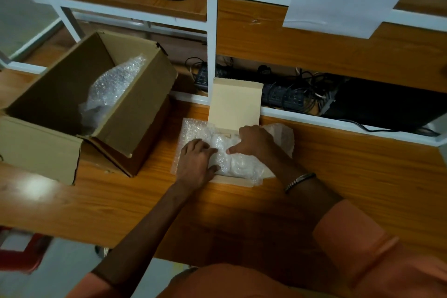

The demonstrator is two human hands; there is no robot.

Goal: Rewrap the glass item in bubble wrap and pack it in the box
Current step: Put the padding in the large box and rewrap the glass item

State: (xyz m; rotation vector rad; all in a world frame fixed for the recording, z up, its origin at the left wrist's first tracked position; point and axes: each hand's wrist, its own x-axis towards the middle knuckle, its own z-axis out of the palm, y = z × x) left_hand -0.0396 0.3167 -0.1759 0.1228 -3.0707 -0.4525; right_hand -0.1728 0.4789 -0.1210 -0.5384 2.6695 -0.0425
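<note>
On the wooden tabletop (338, 164) a small pale cardboard box (235, 104) sits with its lid standing open at the far side, and a bubble-wrapped bundle (232, 159) fills its tray. The glass item itself cannot be seen; by the task it is presumably inside that wrap. The left hand (197, 164) lies flat, fingers spread, pressing the wrap on the left part of the bundle. The right hand (254, 140) is loosely curled with the thumb pushing into the wrap near the middle, gripping nothing firmly.

Risks from here, as I judge them:

- Loose wrap spills past the tray on the left and right edges. If the lid is brought down over it, the wrap could jam the closure or spring the lid back up.
- Pressing hard to flatten the bundle could load the glass through the padding, since both hands bear straight down on it.
- If the wrap has bunched to one side, a part of the glass may lie thinly covered against the box wall; this cannot be checked from here.
- The light box could slide on the smooth tabletop under uneven pushing.

A larger open carton (101, 104) with more bubble wrap (111, 87) inside stands well apart to the left.
</note>
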